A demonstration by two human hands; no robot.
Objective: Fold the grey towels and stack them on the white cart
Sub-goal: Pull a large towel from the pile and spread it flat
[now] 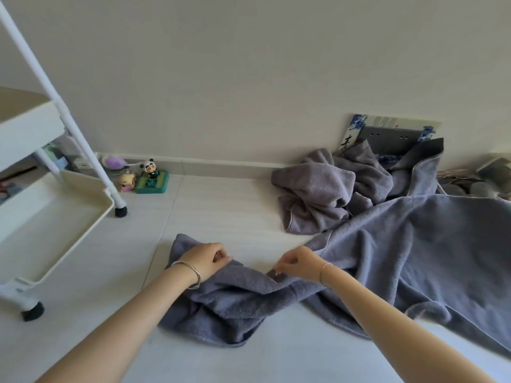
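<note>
A crumpled grey towel (232,302) lies on the pale floor in front of me. My left hand (207,258) pinches its far edge at the left. My right hand (297,265) pinches the same edge about a hand's width to the right. A large grey towel (431,258) is spread out on the floor at the right, overlapping the small one. Behind it lies a bunched lighter grey towel (318,194). The white cart (55,217) stands at the left, and its lower tray holds no towel.
Small toy figures (146,175) sit by the skirting board next to the cart's leg (119,205). A blue-and-white box with a grey panel (387,136) leans on the wall behind the towels. Dark clutter (475,181) sits at far right.
</note>
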